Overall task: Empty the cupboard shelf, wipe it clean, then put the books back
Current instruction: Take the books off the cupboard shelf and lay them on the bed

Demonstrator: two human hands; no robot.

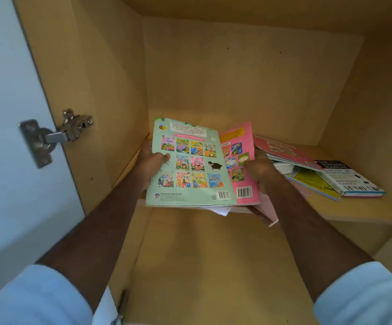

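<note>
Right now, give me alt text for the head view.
Both hands, left hand and right hand, hold a green picture book over a pink book above the wooden cupboard shelf. A leaning pile of books lies to their right.

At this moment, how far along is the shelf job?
Cannot tell whether emptying or restocking. In hand: the left hand and right hand grip a green book and pink book at the shelf front. A book pile lies on it; no cloth visible.
</note>
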